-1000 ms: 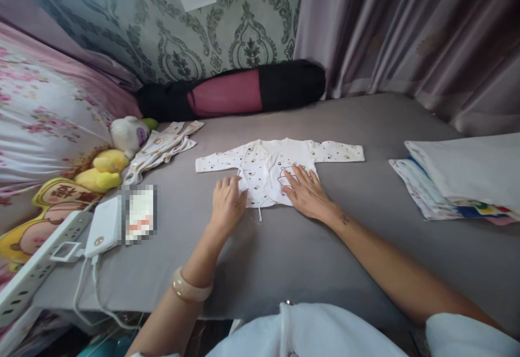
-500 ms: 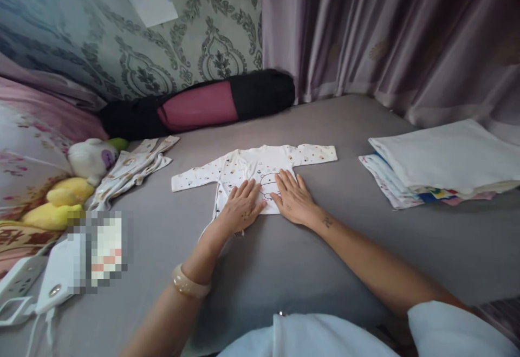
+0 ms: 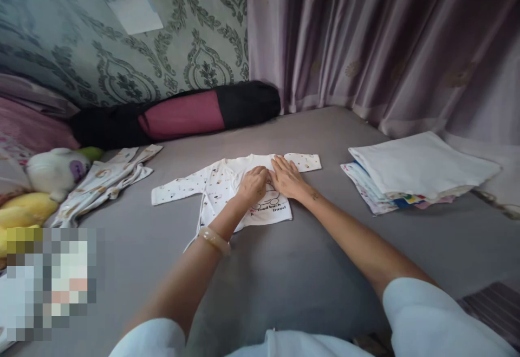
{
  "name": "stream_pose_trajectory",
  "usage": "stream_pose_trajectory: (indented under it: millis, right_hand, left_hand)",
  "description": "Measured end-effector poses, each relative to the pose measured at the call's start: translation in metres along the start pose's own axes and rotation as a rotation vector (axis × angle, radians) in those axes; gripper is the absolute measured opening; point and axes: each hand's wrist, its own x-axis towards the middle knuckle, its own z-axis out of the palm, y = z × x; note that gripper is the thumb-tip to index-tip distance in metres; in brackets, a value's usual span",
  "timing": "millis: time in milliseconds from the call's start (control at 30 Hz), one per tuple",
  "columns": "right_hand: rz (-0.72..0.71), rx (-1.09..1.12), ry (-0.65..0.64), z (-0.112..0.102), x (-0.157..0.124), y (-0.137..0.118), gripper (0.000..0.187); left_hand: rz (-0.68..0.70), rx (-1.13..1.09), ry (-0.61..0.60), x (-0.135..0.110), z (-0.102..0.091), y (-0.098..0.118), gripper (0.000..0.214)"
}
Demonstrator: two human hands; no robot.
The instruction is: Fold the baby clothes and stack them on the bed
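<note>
A small white baby shirt [image 3: 221,186] with a printed pattern and a line drawing on its front lies spread on the grey sheet, sleeves out to both sides. On its chest, my left hand [image 3: 254,185] is closed, its fingers curled down against the fabric; the fingertips are hidden. Close beside it, my right hand [image 3: 289,177] lies flat over the shirt's right shoulder, fingers stretched out. Lettering shows below the hands, and a thin tie hangs from the shirt's left edge.
To the right is a stack of folded cloths [image 3: 422,167]. Patterned baby pants [image 3: 108,181] lie at left, beside plush toys [image 3: 57,170]. A black and red long bag [image 3: 182,113] rests along the wall, near the curtain [image 3: 325,37]. A blurred patch covers items at lower left.
Both hands have moved up the shirt from its lower front to the chest. My left hand has gone from flat to curled. The view has shifted a little.
</note>
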Motion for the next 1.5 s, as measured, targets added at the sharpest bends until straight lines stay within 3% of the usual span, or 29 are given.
stream_pose_trajectory:
  millis: [100, 267, 467, 700, 800, 967, 1100, 1233, 1500]
  right_hand:
    - [0.016, 0.008, -0.088, 0.01, 0.006, 0.016, 0.058]
    - [0.121, -0.037, -0.082, 0.009, 0.001, 0.05, 0.062]
    - [0.311, -0.127, -0.022, -0.007, -0.004, 0.092, 0.055]
    - [0.506, -0.065, 0.066, -0.019, 0.006, 0.118, 0.034]
    - [0.589, 0.163, 0.11, -0.02, 0.013, 0.124, 0.022]
    - [0.841, 1.013, 0.353, -0.023, 0.027, 0.114, 0.01]
    - [0.967, 1.466, 0.465, -0.027, 0.038, 0.096, 0.012]
    - [0.977, 1.657, 0.545, -0.038, 0.045, 0.081, 0.011]
    - [0.934, 1.88, 0.558, -0.054, 0.05, 0.041, 0.016]
  left_hand:
    - [0.05, -0.042, 0.011, 0.024, 0.017, -0.003, 0.043]
    - [0.025, -0.073, -0.025, 0.043, 0.035, -0.008, 0.045]
    - [-0.095, -0.047, -0.081, 0.042, 0.032, -0.008, 0.054]
    - [-0.142, -0.035, -0.159, 0.042, 0.022, -0.008, 0.062]
    - [-0.151, -0.043, -0.193, 0.043, 0.02, -0.009, 0.064]
    - [-0.15, -0.093, -0.269, 0.046, 0.016, -0.013, 0.065]
    - [-0.138, -0.106, -0.293, 0.048, 0.015, -0.017, 0.072]
    - [-0.131, -0.127, -0.315, 0.051, 0.018, -0.02, 0.076]
    - [-0.123, -0.101, -0.32, 0.056, 0.022, -0.026, 0.085]
